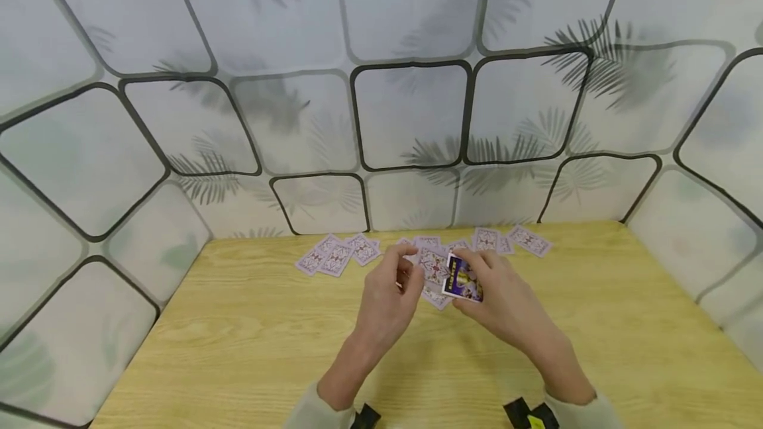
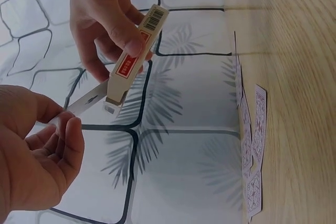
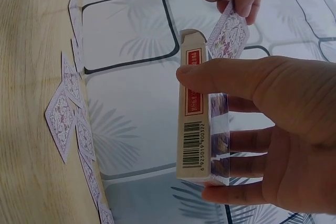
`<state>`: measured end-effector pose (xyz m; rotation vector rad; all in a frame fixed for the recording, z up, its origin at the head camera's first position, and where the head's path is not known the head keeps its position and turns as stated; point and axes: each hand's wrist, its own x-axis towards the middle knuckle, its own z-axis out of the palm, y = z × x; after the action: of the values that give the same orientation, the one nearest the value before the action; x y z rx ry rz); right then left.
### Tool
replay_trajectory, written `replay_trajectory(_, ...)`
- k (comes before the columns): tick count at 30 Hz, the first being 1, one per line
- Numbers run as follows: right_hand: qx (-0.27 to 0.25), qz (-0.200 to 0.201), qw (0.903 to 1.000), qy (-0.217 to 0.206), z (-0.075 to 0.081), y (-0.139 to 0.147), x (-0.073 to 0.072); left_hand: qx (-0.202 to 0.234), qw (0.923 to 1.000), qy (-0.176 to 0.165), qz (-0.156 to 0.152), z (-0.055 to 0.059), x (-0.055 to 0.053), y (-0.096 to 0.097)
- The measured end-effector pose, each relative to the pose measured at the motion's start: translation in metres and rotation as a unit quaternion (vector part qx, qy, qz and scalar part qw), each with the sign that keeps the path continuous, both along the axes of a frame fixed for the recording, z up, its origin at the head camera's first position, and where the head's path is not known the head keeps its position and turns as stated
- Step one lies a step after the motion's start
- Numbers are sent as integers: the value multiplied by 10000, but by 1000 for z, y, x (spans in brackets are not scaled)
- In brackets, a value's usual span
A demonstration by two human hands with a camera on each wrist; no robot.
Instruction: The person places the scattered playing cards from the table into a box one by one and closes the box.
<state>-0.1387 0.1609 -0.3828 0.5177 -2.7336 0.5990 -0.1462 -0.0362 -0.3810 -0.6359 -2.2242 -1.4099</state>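
My right hand (image 1: 509, 300) grips a small card box (image 1: 463, 280), thumb on its narrow white side and fingers on the other side. The box has a red label and a barcode, and its end flap stands open toward my left hand (image 1: 386, 300). Between thumb and fingers my left hand pinches a playing card (image 3: 229, 34) with a purple-patterned back. The card's far end is at the open end of the box, seen edge-on in the left wrist view. How far it reaches inside is hidden. Both hands are raised above the table.
Playing cards (image 1: 336, 259) lie face down in a loose group at the back left of the wooden table (image 1: 238, 336). More cards (image 1: 530, 241) are spread along the back edge toward the right. A patterned cloth wall (image 1: 411, 118) encloses the back and sides.
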Motion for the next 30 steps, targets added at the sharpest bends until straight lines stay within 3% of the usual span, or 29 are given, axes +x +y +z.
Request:
replay_trajectory(6, 104, 31, 9999, -128, 0, 1, 0, -161, 9996, -146, 169, -2, 1, -1)
replay_trajectory(20, 62, 2, 9999, -119, -4, 3, 3, -201, 9988, -449, 51, -3, 2, -1)
replay_trajectory(30, -9, 11, 10000, -53, -1, 3, 3, -174, 9994, -296, 64, 2, 1, 1)
